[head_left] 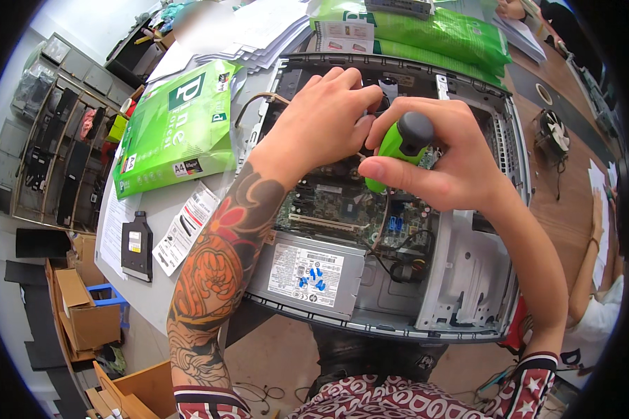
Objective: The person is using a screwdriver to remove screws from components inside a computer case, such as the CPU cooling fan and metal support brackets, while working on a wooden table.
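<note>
An opened desktop computer case (pixel 391 328) lies flat in front of me. My right hand (pixel 461 153) is wrapped around a screwdriver (pixel 397 148) with a green handle and a dark grey cap, held over the motherboard (pixel 339 202). Its tip is hidden below the hands. Close beside it, my left hand (pixel 332 115) reaches to the far part of the case with bent fingers pressed together. What they hold, if anything, is out of sight. The silver power supply (pixel 349 276) sits at the near left of the case, with cables (pixel 405 269) to its right.
Green paper packs (pixel 178 133) lie left and behind the case, near stacked papers (pixel 258 31). A black bracket-like part (pixel 138 248) rests on the left of the table. At right are a cooling fan (pixel 553 133) and another person's arm (pixel 586 258).
</note>
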Motion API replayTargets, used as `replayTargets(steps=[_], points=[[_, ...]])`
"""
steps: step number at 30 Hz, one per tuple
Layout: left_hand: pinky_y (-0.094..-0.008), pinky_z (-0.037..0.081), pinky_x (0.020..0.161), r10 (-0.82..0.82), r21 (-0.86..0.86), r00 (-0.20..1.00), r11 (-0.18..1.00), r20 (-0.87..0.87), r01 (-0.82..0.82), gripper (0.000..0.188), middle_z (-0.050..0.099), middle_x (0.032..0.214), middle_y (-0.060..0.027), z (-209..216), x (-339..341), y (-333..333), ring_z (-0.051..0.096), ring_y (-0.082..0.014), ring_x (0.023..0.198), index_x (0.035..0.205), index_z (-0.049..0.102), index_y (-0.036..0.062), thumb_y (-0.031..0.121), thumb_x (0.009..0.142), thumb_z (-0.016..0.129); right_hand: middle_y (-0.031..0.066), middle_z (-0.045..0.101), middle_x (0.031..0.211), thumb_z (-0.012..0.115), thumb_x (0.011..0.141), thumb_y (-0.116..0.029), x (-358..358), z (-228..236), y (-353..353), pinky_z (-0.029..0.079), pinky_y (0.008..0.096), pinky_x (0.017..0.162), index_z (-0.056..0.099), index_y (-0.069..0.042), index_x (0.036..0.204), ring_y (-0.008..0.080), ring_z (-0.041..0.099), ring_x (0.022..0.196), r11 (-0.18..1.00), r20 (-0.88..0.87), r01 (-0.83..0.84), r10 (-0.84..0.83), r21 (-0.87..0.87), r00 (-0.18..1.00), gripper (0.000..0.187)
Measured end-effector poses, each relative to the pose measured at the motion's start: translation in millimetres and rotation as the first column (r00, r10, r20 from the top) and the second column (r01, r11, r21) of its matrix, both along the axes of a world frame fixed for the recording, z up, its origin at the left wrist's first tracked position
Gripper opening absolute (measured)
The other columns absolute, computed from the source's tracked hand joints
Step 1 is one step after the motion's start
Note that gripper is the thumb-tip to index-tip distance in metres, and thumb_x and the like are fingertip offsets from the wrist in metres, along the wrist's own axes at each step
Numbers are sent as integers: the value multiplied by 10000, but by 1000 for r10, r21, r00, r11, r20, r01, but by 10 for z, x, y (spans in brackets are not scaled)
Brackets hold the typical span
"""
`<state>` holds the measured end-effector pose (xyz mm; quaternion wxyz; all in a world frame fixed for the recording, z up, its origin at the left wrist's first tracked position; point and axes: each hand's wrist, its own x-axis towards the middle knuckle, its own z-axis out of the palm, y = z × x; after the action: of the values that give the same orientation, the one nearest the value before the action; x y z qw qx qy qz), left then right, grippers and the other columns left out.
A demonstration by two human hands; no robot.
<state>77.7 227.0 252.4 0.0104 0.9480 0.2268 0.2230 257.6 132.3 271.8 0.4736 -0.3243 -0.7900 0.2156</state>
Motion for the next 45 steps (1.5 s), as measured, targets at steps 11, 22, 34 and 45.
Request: replayTargets(steps=[11,22,34,45], points=[[-424,474,846,13,-19,1000,1000,9,-13,166,596,930,-108,42,13,-36,584,-300,959,952,648,79,201,840,652,41,579,601,833,797,-316,3,19,-8,414,266,478,684,-32,885,128,533,489,1000,-28,1,-1,-13,1000,332],[-428,474,854,25,-38,1000,999,-5,-25,218,595,954,-117,58,0,-41,584,-308,980,1011,654,80,212,838,658,61,570,612,825,804,-335,8,1,5,415,286,489,682,-29,887,159,516,500,1000,-31,-22,22,2,999,347],[-430,473,857,32,-64,998,997,-47,-35,217,589,954,-118,81,-7,-40,580,-314,990,1005,651,78,220,840,661,59,566,610,822,816,-315,8,-7,15,415,282,496,692,-29,896,152,510,510,997,-33,-52,54,64,998,325],[-435,465,867,45,-127,999,991,-20,-47,253,586,984,-110,107,-15,-63,582,-312,1004,1052,657,97,242,844,667,36,545,566,821,821,-340,28,19,11,402,268,481,678,-23,848,111,499,492,998,-83,-48,50,27,995,349]])
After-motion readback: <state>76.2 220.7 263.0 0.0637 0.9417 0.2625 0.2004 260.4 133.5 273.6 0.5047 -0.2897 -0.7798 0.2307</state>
